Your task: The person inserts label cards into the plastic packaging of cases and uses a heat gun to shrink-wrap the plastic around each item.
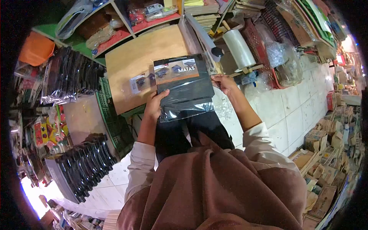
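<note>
Two rows of black packs (71,73) stand at left, on edge, probably so each lifts out singly. By the board (130,57), the left hand (154,104) pinches the packet's (186,90) left edge, thumb on top; the right hand (225,83) pinches its right edge farther up, likely keeping the loose film flat. Held above the legs (174,134), the packet points its label outward, upright to the wearer; nearly square, its long axis seems to run away from the body.
</note>
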A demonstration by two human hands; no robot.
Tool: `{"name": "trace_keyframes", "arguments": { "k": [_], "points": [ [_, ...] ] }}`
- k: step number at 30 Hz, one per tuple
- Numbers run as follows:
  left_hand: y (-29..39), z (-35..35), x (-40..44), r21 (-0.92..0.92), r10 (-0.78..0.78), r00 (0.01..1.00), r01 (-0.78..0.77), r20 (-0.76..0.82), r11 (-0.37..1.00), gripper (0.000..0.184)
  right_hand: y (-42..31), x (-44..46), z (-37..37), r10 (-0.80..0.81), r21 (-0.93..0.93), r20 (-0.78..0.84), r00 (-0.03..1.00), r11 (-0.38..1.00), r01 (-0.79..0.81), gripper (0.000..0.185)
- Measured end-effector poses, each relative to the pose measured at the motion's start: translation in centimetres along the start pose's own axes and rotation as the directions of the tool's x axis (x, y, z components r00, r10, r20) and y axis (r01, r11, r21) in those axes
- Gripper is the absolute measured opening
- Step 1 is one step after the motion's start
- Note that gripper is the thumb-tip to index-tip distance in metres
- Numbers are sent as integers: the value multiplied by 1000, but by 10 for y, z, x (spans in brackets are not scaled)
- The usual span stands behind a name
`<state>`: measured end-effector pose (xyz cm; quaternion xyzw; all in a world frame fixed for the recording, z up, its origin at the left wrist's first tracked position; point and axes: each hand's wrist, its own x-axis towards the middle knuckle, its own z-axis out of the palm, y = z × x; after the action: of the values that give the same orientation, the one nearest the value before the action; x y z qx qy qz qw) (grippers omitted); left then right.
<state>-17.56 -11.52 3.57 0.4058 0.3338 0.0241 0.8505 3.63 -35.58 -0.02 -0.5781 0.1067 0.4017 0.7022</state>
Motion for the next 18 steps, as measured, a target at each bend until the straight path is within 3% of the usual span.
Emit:
{"name": "trace_keyframes", "arguments": {
  "k": [3,6,7,9,11,14,15,18],
  "points": [
    [3,2,34,16,51,999,-51,-11,999,27,-17,33,-2,-71,-58,-46,996,996,69,10],
    [11,-1,71,22,56,997,-55,-47,998,25,-44,67,0,-104,-68,43,994,992,106,16],
    [23,8,74,-2,56,997,-56,-55,998,25,-48,85,2,-152,-172,81,985,971,164,25],
    [31,8,93,-46,99,994,-101,-46,994,24,-68,92,21,-144,-167,-47,988,977,135,30],
    [32,-2,118,-14,161,986,-162,-47,987,26,-81,98,31,-242,-340,84,967,905,256,41],
    [32,-9,146,-69,182,983,-184,-30,981,26,-98,109,50,-295,-491,113,949,814,311,42],
    [33,-10,152,-104,177,984,-178,-20,978,27,-102,115,56,-318,-621,-14,948,746,241,21],
    [35,-13,163,-50,213,976,-215,-51,975,24,-109,121,57,-265,-506,0,964,831,229,18]
  ]
}}
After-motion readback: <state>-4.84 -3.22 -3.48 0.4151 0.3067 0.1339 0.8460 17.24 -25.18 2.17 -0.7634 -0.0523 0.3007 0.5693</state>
